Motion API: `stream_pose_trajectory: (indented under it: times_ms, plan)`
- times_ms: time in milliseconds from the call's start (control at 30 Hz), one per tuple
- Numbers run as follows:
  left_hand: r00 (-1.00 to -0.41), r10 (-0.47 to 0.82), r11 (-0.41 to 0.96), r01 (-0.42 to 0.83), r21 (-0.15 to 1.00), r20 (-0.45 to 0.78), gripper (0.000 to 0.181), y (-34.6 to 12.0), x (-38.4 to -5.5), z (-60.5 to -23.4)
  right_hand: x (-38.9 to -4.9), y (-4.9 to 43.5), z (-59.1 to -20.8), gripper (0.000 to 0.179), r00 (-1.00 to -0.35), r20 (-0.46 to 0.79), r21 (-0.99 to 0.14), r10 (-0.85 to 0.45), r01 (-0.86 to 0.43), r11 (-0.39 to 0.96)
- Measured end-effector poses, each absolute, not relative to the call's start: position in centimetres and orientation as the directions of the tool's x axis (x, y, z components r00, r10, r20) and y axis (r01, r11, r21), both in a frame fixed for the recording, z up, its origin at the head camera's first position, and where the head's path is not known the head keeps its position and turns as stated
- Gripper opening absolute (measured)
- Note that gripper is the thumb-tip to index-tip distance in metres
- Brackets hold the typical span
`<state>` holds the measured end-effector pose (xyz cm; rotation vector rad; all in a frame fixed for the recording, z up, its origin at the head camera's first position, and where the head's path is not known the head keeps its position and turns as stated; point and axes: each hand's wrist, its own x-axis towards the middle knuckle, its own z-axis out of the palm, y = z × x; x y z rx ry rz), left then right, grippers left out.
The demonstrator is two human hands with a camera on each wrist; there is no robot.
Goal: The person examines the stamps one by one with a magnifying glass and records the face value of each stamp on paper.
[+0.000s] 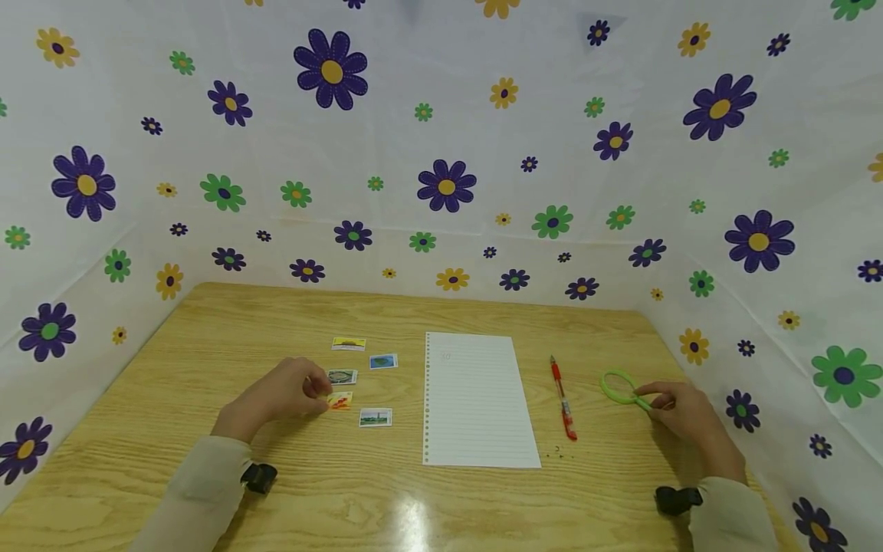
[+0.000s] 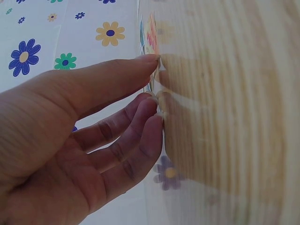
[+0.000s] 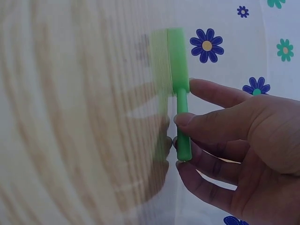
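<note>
My left hand [image 1: 293, 387] reaches down to the table from the left. Its thumb and curled fingertips pinch at the left end of a yellow-and-red stamp [image 1: 341, 401], partly hidden by the fingers. In the left wrist view the stamp [image 2: 151, 35] shows edge-on just beyond the thumb. Right above it lies a grey-green stamp [image 1: 343, 376] near the index finger. On the right, my right hand [image 1: 679, 410] grips the handle of a green magnifying glass [image 1: 628, 398]. Thumb and fingers hold that handle [image 3: 183, 133] close to the tabletop.
More stamps lie around: a yellow one [image 1: 349, 344], a blue one [image 1: 383, 361] and a green-and-grey one [image 1: 375, 417]. A lined sheet of paper [image 1: 479, 406] lies mid-table, with a red pen [image 1: 562, 397] to its right. Flowered cloth [image 1: 386, 153] encloses the table's back and sides.
</note>
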<state>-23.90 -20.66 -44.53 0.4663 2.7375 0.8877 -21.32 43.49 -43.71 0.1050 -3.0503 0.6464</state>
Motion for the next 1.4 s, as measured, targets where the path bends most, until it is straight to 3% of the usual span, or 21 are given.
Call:
stream_pose_trajectory:
  times_ms: [767,1000,1100,1400]
  plan:
    - [-0.93,0.349,0.772,0.214,0.598,-0.118,0.014,-20.5,-24.0,-44.5,-21.3,43.7,-43.5,0.032,-0.999,-0.018,-0.436,-0.048,-0.036,0.899]
    - [-0.933,0.348,0.775,0.229,0.589,-0.095,0.017,-20.5,-23.9,-44.2,-20.9,44.1,-42.5,0.039,-0.999,0.0,-0.471,-0.039,-0.035,0.881]
    - [-0.93,0.365,0.769,0.278,0.576,-0.039,0.023,-20.2,-23.8,-43.9,-20.9,43.7,-41.7,0.04,-1.0,0.006,-0.482,-0.029,-0.028,0.876]
    - [-0.879,0.468,0.723,0.439,0.533,0.088,0.044,-16.6,-23.8,-43.4,-22.2,40.8,-41.4,0.032,-0.983,0.103,-0.457,-0.152,-0.183,0.87]
